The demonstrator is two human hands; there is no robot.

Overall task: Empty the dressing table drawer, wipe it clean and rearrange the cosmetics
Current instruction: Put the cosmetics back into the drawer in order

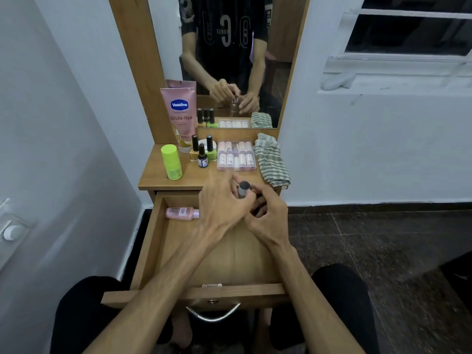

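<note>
The wooden drawer [153, 241] is pulled out in front of me. A pink bottle [181, 213] lies on its side at the drawer's back left. Over the back of the drawer both hands meet around a small bottle with a grey cap [244, 189]. My left hand [224, 208] pinches the bottle near its cap. My right hand [268, 213] curls around its lower part, which is hidden. On the tabletop [155, 177] stand a pink Vaseline tube [180, 116], a green bottle [171, 162], three nail polish bottles [203, 152] and a clear box of small pots [236, 155].
A striped green and white cloth [270, 159] lies folded at the tabletop's right edge. The mirror [229, 60] behind reflects my arms and the bottle. A white wall stands close on the left, dark floor tiles [383, 238] on the right. My knees flank the drawer front with its metal handle [213, 315].
</note>
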